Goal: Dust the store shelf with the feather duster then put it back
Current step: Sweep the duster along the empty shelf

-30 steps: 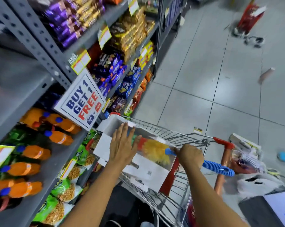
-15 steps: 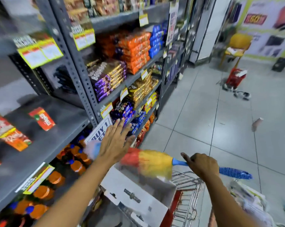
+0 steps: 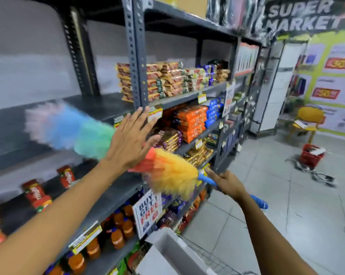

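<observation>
In the head view, the feather duster (image 3: 167, 173) had come up from the cart, where it lay a second earlier. Its blurred blue-green tip now reached over the bare grey shelf (image 3: 100, 107). The right hand (image 3: 227, 182) was closed around the blue handle. The left hand (image 3: 128, 141) was spread flat, holding nothing, in front of the feathers. Dusting seemed only to begin.
</observation>
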